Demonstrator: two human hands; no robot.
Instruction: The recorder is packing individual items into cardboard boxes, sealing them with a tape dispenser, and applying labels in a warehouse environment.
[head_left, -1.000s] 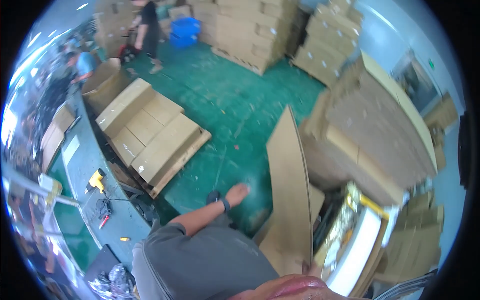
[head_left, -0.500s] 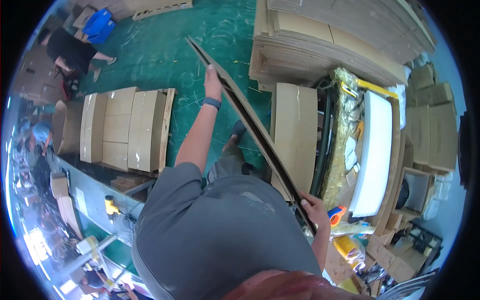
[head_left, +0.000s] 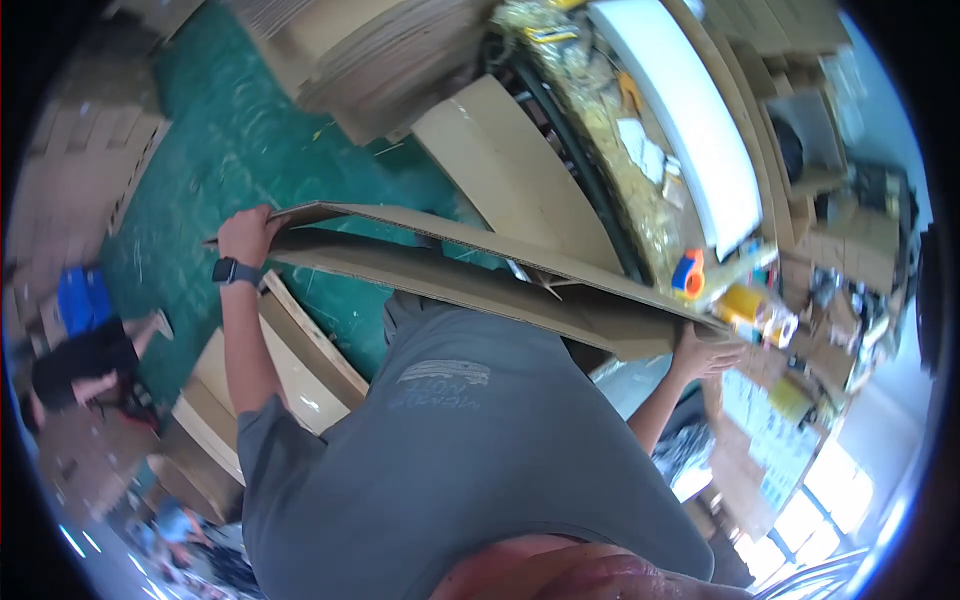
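Note:
A long folded cardboard box (head_left: 480, 285) stretches across in front of my body, its two long walls parted so that a gap shows between them. My left hand (head_left: 247, 236), with a dark watch on the wrist, is closed around the box's left end. At the right end my right hand (head_left: 703, 354) grips the edge, thumb and fingers on either side of the board. Beyond the box, another flat cardboard piece (head_left: 520, 170) lies beside a dark tube (head_left: 575, 160).
A stack of flat cardboard (head_left: 400, 60) stands ahead. To the right are a white foam piece (head_left: 690, 120), an orange and blue tape dispenser (head_left: 688, 273) and a yellow roll (head_left: 750, 302). Cartons on a pallet (head_left: 310, 350) sit at left; a co-worker (head_left: 85, 365) is farther left, near a blue bin (head_left: 83, 300).
The nearly flat cardboard has spread into two parted walls and swung from a steep slant to nearly level across me. My view and body have turned to the right.

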